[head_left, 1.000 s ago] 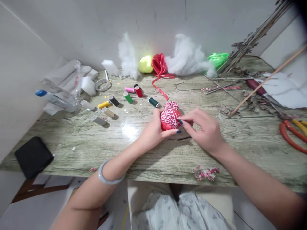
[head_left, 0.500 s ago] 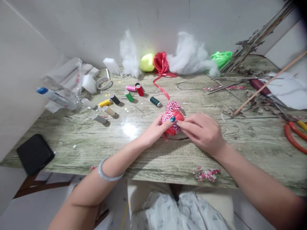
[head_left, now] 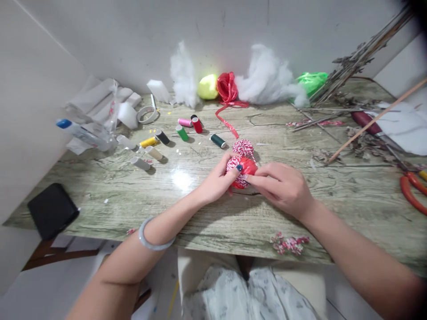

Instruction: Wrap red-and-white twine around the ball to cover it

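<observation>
At mid bench [head_left: 233, 222], head view: we have a red bundle [head_left: 248, 166], partly wrapped w/ red-and-white twine [head_left: 232, 165], held between our two hands. Our L hand [head_left: 216, 180]: fingers clamped on bundle's left side, thumb laid over top, dk nail showing; pale bangle [head_left: 151, 245] up the forearm. Our R hand [head_left: 288, 189]: fingers close tog., tips touching bundle's right side; can't tell if they grip a strand or only press.

Twine ball [head_left: 243, 148] on bench just behind bundle. Dk green spool [head_left: 218, 141] near, behind-left of ball. Red strip [head_left: 227, 122] runs back to red roll [head_left: 227, 86] by wall [head_left: 150, 35], between yellow bundle [head_left: 208, 86] & white stuffing [head_left: 263, 80].

Farther L, other spools: red [head_left: 197, 125], green [head_left: 182, 133], yellow [head_left: 149, 142], etc. Pink-white sprig [head_left: 289, 243] at near edge, R of centre. Orange handles [head_left: 404, 189] of a tool, far R.
</observation>
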### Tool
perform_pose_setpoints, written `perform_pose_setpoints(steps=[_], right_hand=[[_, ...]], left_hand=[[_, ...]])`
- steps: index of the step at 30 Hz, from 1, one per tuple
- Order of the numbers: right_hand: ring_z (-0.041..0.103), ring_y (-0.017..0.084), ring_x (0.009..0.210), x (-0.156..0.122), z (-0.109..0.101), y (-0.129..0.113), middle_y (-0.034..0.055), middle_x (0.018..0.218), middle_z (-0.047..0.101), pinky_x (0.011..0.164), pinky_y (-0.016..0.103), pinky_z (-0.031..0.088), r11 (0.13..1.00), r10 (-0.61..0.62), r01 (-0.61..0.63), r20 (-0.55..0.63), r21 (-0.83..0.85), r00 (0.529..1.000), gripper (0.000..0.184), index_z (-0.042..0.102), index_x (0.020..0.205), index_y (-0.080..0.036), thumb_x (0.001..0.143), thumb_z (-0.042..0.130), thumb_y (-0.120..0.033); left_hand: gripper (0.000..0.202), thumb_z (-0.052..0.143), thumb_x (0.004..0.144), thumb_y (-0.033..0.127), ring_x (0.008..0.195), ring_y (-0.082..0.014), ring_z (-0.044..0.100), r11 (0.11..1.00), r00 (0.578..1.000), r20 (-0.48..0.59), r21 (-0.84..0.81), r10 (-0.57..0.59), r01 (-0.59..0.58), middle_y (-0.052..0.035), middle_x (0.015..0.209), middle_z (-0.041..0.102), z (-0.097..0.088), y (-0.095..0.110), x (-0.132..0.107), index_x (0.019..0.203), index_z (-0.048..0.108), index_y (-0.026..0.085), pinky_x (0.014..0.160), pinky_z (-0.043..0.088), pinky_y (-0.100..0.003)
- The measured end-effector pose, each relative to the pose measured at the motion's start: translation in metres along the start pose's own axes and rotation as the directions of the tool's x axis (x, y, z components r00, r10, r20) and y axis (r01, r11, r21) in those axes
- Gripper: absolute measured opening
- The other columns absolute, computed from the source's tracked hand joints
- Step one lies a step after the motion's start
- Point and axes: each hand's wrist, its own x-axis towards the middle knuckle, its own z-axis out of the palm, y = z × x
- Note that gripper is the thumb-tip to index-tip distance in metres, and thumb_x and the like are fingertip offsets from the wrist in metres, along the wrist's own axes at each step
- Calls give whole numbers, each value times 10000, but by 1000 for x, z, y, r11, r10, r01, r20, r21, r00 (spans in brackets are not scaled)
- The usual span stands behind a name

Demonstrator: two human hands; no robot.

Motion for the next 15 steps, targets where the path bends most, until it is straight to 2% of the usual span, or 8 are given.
perform_pose_setpoints(steps=[5,9,12,15], right_hand=[[584,143,738,-1,-1,0,30,807,668,672,282,437,999,-42,42,40,14,998,200,697,1012,-218,938,537,-123],[563,141,718,1,0,0,20,786,660,650,284,410,996,-91,89,93,21,992,190,710,997,-219,942,546,-140],[549,138,715,1,1,0,9,771,651,650,285,397,995,-101,100,136,15,986,178,712,990,-239,950,552,-172],[551,138,722,1,2,0,12,782,654,656,283,402,995,-92,88,135,38,986,185,714,995,-240,950,549,-168]], left_hand=[[323,527,904,440,731,-121,546,999,1000,6,36,26,-26,-31,1039,542,0,2,-1,1146,464,235,491,492,-186],[238,441,938,381,728,-121,544,998,999,-11,40,42,-42,-26,1024,526,0,5,-1,1115,469,225,525,515,-220],[221,414,940,347,845,-155,562,986,991,-43,118,125,-119,-43,1064,535,-2,6,0,1098,484,209,636,543,-262],[251,362,955,348,953,-187,557,968,981,-32,174,191,-183,-66,1107,543,-5,5,0,1120,478,199,741,551,-309]])
